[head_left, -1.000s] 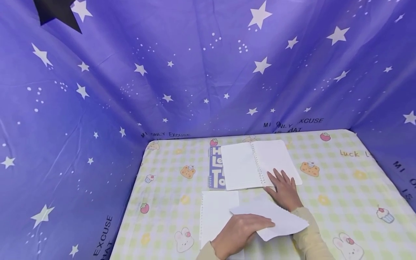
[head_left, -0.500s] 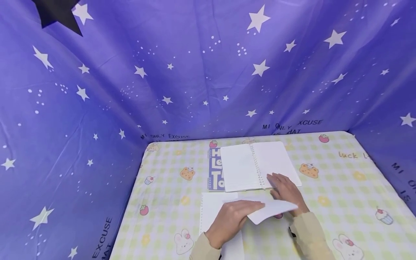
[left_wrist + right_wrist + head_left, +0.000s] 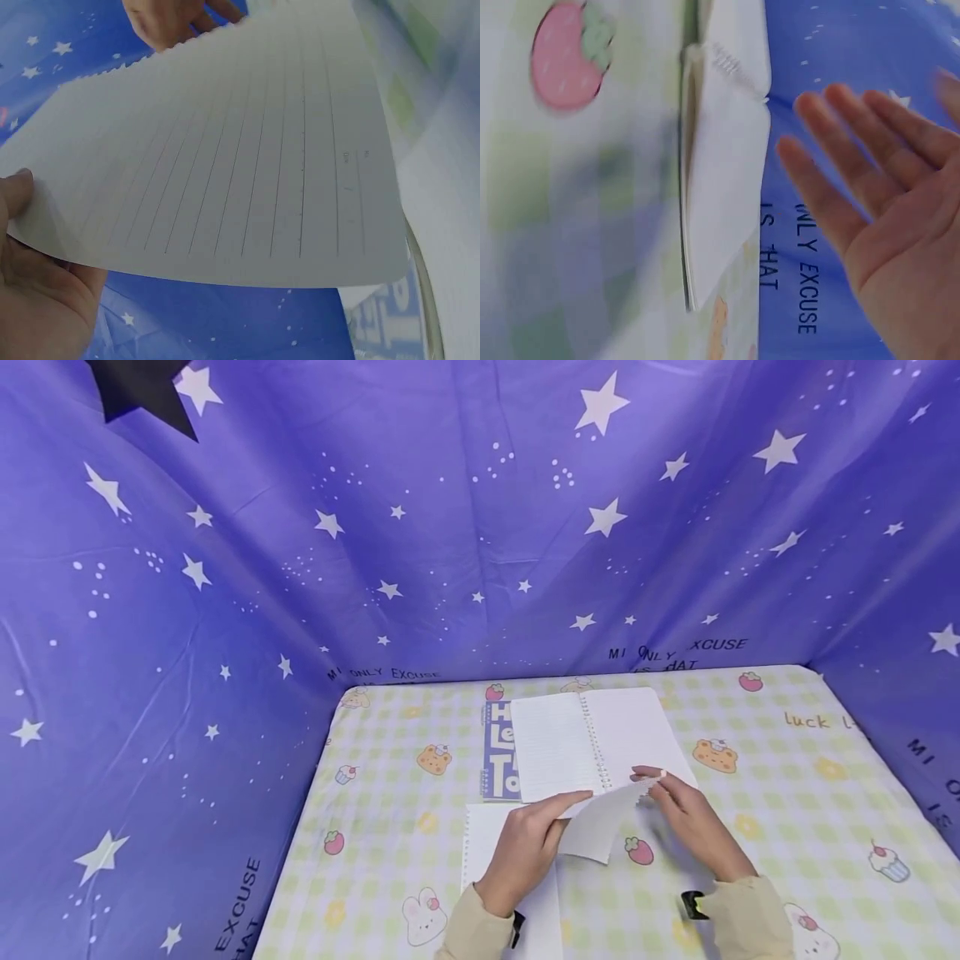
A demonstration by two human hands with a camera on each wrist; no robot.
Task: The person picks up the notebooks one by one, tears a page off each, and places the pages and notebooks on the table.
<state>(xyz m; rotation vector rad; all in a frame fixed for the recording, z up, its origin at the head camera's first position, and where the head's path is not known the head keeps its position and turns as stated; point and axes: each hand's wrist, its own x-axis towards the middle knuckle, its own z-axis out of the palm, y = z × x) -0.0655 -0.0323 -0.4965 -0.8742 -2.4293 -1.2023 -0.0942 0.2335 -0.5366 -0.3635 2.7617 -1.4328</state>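
My left hand (image 3: 525,843) pinches a loose lined sheet of paper (image 3: 596,831) by one edge, thumb on top and fingers beneath. In the left wrist view the sheet (image 3: 225,165) shows ruled lines and a ragged torn edge. My right hand (image 3: 693,827) is at the sheet's far, torn end, its fingertips overlapping that edge in the head view. Straight, spread fingers (image 3: 847,142) show in the right wrist view. Beyond both hands lies an open spiral notebook (image 3: 558,743) with blank-looking pages.
A purple-covered notebook (image 3: 498,768) with big white letters lies partly under the open one. Another loose torn sheet (image 3: 480,839) rests on the checked tablecloth (image 3: 390,852), partly behind my left forearm. A blue star-printed curtain (image 3: 450,527) surrounds the table.
My right hand has lifted off the notebook page and come back to the sheet's torn edge. My left hand has tilted the sheet upward, and it now stands more on edge.
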